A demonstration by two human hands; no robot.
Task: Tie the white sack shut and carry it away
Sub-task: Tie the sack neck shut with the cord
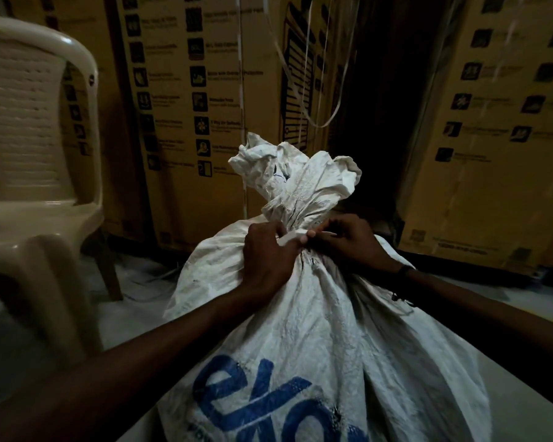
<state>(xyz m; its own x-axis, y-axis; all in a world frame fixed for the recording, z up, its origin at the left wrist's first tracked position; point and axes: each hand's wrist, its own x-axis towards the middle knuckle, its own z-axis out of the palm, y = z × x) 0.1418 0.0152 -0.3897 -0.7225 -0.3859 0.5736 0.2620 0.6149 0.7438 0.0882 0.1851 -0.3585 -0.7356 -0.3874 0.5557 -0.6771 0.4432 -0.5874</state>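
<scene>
A full white woven sack (316, 330) with blue lettering stands upright in front of me on the floor. Its top is gathered into a neck, and the loose mouth (291, 167) flares above it. A white strap (292, 236) wraps the neck. My left hand (265, 260) pinches one end of the strap at the left of the neck. My right hand (351, 240) pinches the other end at the right. Both hands press against the sack just below the gather. A dark band sits on my right wrist.
A cream plastic chair (35, 173) stands close on the left. Tall printed cardboard boxes (198, 106) form a wall behind the sack, with another box (492, 138) at right and a dark gap between them. Loose white straps (326, 90) hang down above. The floor is pale.
</scene>
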